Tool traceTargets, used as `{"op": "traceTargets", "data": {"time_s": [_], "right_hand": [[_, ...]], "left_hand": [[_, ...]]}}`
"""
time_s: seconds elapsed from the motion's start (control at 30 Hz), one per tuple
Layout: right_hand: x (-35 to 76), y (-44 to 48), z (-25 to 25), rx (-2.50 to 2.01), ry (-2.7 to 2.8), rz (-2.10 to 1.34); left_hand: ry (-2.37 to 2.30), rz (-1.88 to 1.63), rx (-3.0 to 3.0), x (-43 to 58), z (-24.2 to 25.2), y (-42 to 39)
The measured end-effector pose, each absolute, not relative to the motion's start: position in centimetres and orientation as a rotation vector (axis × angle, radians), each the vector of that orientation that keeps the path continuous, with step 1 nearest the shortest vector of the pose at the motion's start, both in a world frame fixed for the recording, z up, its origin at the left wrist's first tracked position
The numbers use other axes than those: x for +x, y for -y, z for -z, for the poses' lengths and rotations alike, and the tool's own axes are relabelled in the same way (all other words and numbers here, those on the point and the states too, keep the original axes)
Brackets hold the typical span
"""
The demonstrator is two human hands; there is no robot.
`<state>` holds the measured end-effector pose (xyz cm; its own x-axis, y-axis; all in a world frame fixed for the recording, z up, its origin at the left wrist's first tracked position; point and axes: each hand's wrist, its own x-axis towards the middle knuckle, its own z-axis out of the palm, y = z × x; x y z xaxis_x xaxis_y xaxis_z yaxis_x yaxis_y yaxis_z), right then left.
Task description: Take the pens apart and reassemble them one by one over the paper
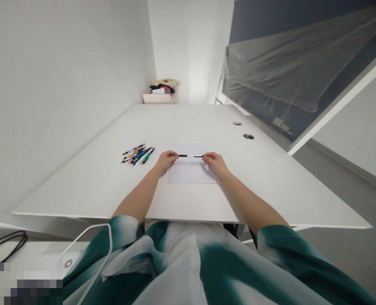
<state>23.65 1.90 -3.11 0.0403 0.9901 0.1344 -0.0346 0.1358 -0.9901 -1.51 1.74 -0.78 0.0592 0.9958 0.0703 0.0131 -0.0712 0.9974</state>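
Observation:
A black-and-white pen [190, 156] lies level between my two hands, above a sheet of white paper [191, 173] on the desk. My left hand [167, 159] pinches the pen's left end, the one with the black grip. At the other end, the fingertips of my right hand [216, 162] are closed on the pen near its black clip. Left of my left hand rests a loose pile of pens [138, 154] in black, blue, green, yellow and pinkish colours.
The white desk [89, 182] runs up to a wall on the left. A box [157, 98] with cloth-like items stands beyond its far edge. Two round grommets [248, 137] sit at the far right, near a dark panel [279, 76] under clear plastic. A white cable [108, 241] loops by my left sleeve.

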Motion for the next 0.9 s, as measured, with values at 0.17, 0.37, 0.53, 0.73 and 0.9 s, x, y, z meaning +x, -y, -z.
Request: {"op": "traceTargets", "data": {"time_s": [0.17,0.37,0.53,0.73,0.9], "right_hand": [[23.63,-1.77,2.94,-1.113,1.231,-1.099],[23.62,-1.56,2.58,-1.133,1.232,-1.106],[23.57,-1.58,2.53,-1.152,1.232,-1.103],[23.55,-1.55,2.49,-1.155,1.242,-1.102],[23.48,-1.53,2.41,-1.152,1.225,-1.106]], "left_hand": [[-1.141,-1.206,1.3,-1.51,0.8,-1.76],[-1.144,-1.211,1.295,-1.54,0.76,-1.72],[-1.139,-1.211,1.285,-1.55,0.84,-1.82],[-1.152,-1.21,1.295,-1.56,0.98,-2.0],[-1.15,-1.212,1.304,-1.55,1.02,-2.05]]}}
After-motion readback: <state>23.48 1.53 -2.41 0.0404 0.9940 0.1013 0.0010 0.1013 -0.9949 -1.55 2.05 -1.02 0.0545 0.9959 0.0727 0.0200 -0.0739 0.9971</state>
